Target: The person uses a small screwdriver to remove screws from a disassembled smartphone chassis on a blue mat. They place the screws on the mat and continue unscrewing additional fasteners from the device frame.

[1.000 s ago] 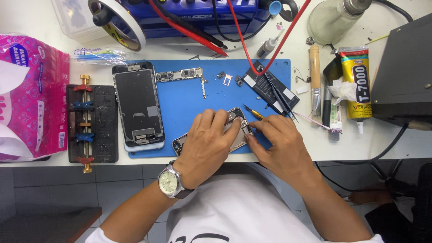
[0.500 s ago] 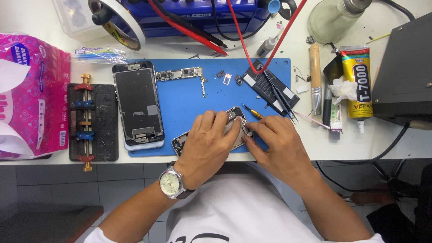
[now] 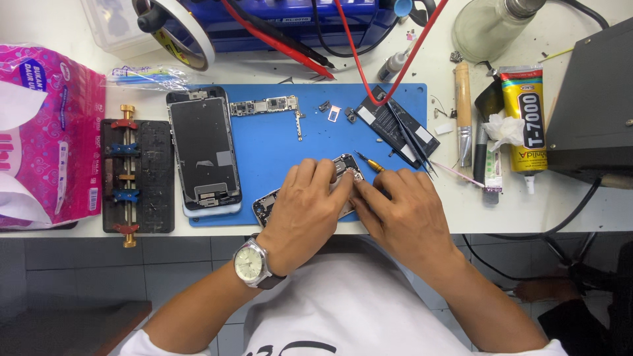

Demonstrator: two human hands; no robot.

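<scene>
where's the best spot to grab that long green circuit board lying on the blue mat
Probably by the two long edges of the long green circuit board, pinched near its wider left half, coming straight down from above. It lies flat on the blue mat, apart from the detached black phone screen beside it. Its thin strip at the right end turns downward and looks fragile, so avoid gripping there.

Left hand (image 3: pixel 306 207) and right hand (image 3: pixel 402 214) curled, fingertips meeting
</scene>
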